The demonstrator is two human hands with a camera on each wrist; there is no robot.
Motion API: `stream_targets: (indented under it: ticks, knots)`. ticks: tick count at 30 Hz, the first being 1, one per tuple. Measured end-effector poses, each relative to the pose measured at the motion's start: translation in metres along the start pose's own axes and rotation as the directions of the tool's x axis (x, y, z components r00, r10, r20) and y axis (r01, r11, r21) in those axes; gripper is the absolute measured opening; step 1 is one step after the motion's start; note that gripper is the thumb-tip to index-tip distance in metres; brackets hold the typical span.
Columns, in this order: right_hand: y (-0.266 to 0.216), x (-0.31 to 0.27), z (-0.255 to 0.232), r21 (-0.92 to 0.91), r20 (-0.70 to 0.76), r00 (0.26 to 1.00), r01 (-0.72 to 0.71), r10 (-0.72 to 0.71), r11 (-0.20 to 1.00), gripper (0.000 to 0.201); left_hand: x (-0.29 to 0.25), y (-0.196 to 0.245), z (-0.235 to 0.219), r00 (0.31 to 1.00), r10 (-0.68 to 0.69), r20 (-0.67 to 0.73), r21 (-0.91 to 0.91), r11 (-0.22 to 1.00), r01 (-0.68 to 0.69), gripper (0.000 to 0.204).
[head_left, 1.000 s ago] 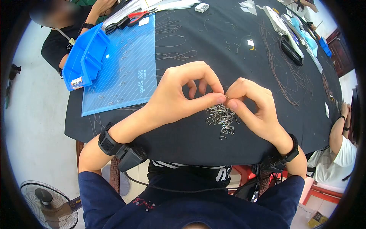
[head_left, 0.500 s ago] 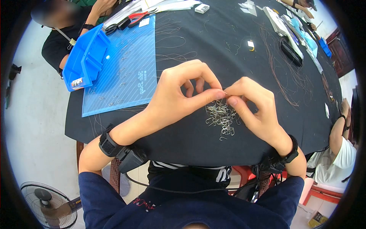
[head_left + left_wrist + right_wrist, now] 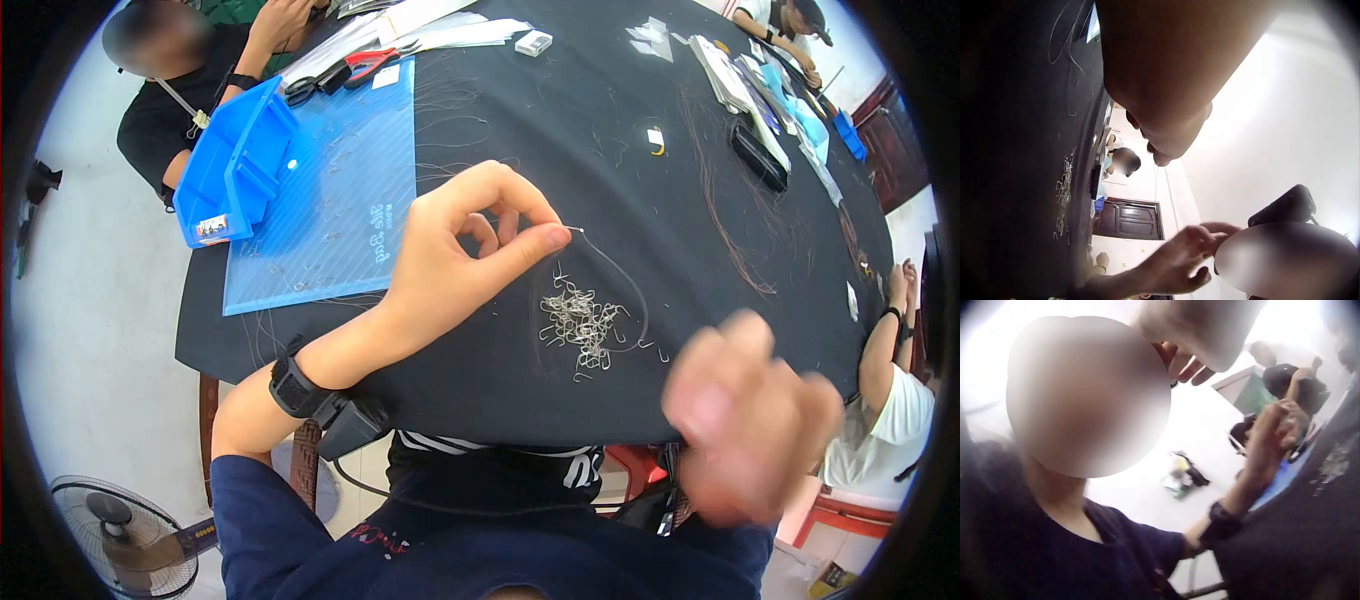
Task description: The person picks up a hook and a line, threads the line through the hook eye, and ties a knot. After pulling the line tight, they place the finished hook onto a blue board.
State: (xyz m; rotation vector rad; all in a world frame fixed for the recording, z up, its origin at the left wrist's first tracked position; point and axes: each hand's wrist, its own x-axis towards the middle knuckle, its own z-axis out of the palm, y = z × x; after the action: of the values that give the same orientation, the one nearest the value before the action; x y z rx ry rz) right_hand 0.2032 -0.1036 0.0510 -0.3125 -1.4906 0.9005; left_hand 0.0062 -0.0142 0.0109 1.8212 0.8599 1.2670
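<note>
From the head view, I see my left hand (image 3: 455,245) pinching the top end of a thin line (image 3: 622,272) between thumb and forefinger above the pile of metal hooks (image 3: 583,322) on the black tablecloth (image 3: 600,130). A second ago both hands met over that pile; now my right hand (image 3: 750,415) has pulled back toward my chest, blurred, and I cannot tell its grip. The line curves down to the cloth just right of the hooks.

The left wrist view shows the hooks (image 3: 1063,187) below the hand.

The right wrist view shows the raised left hand (image 3: 1279,434) across the table.
</note>
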Motion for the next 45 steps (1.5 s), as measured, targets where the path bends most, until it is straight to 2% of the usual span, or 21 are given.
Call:
stream_targets:
  ticks: [3,5,12,18,21,22,23,25,27,29,31,32,34,36,37,40,42,44,45]
  knots:
    - [-0.025,-0.004,-0.013,-0.049,-0.009,0.987,0.158,-0.158,0.986,0.017,0.0,-0.001,0.0,1.0,0.023,0.001,0.011,1.0,-0.023,0.009]
    - [-0.035,-0.003,-0.023,-0.092,0.015,0.979,0.203,-0.202,0.975,0.019,0.0,-0.001,0.001,1.0,0.014,-0.003,0.0,1.0,-0.014,0.009]
    - [-0.045,0.012,-0.035,-0.204,0.076,0.965,0.262,-0.252,0.943,0.034,0.0,-0.002,0.0,1.0,0.008,-0.01,0.038,0.999,-0.008,0.01]
    - [-0.044,0.037,-0.027,-0.248,0.177,0.957,0.268,-0.228,0.931,0.05,-0.001,0.002,-0.003,0.999,0.038,-0.013,0.028,0.999,-0.037,0.009]
    - [-0.031,0.063,-0.016,-0.301,0.233,0.963,0.203,-0.135,0.932,0.058,0.001,0.001,-0.001,0.989,0.13,-0.069,-0.034,0.991,-0.133,0.008]
    - [-0.022,0.072,-0.013,-0.32,0.247,0.966,0.159,-0.08,0.934,0.061,0.002,0.002,-0.004,0.963,0.257,-0.083,0.059,0.966,-0.252,0.009]
    - [-0.012,0.075,-0.011,-0.329,0.253,0.968,0.092,-0.006,0.94,0.063,0.002,0.007,-0.005,0.972,0.209,-0.104,-0.008,0.977,-0.211,0.01]
    - [0.019,0.073,-0.007,-0.326,0.261,0.942,-0.118,0.21,0.938,0.069,0.002,0.013,-0.007,0.947,0.277,-0.16,0.009,0.96,-0.28,0.013]
    - [0.045,0.058,-0.004,-0.305,0.272,0.868,-0.332,0.416,0.893,0.078,0.0,0.021,-0.016,0.919,0.371,-0.134,0.109,0.927,-0.358,0.013]
    - [0.053,0.044,0.015,-0.1,0.281,0.85,-0.435,0.445,0.895,0.057,-0.001,0.031,-0.023,0.884,0.451,-0.121,0.172,0.887,-0.428,0.014]
    - [0.052,0.046,0.017,-0.136,0.385,0.818,-0.408,0.427,0.903,0.035,0.001,0.04,-0.027,0.841,0.524,-0.133,0.196,0.846,-0.496,0.014]
    - [0.049,0.047,0.017,-0.152,0.435,0.798,-0.392,0.418,0.907,0.025,0.002,0.043,-0.033,0.802,0.589,-0.096,0.261,0.793,-0.551,0.015]
    - [0.039,0.049,0.019,-0.093,0.368,0.799,-0.478,0.476,0.874,0.022,0.002,0.053,-0.042,0.773,0.622,-0.129,0.286,0.769,-0.571,0.016]
    - [0.034,0.046,0.026,-0.039,0.324,0.825,-0.477,0.463,0.878,0.022,0.003,0.064,-0.053,0.724,0.672,-0.154,0.318,0.727,-0.608,0.013]
    - [0.032,0.044,0.029,-0.012,0.301,0.838,-0.474,0.456,0.88,0.022,0.002,0.07,-0.059,0.722,0.668,-0.182,0.306,0.736,-0.604,0.013]
    - [0.029,0.042,0.036,-0.05,0.35,0.853,-0.396,0.387,0.917,0.022,-0.008,0.087,-0.083,0.694,0.668,-0.267,0.315,0.741,-0.592,0.014]
    - [0.026,0.04,0.043,-0.084,0.388,0.837,-0.385,0.386,0.919,0.021,-0.023,0.094,-0.104,0.666,0.671,-0.326,0.364,0.739,-0.567,0.014]
    - [0.021,0.04,0.048,-0.133,0.431,0.792,-0.419,0.433,0.898,0.02,-0.047,0.1,-0.13,0.678,0.623,-0.391,0.367,0.781,-0.505,0.012]
    - [0.022,0.037,0.052,-0.123,0.43,0.781,-0.446,0.453,0.886,0.02,-0.06,0.101,-0.142,0.713,0.568,-0.411,0.376,0.818,-0.436,0.011]
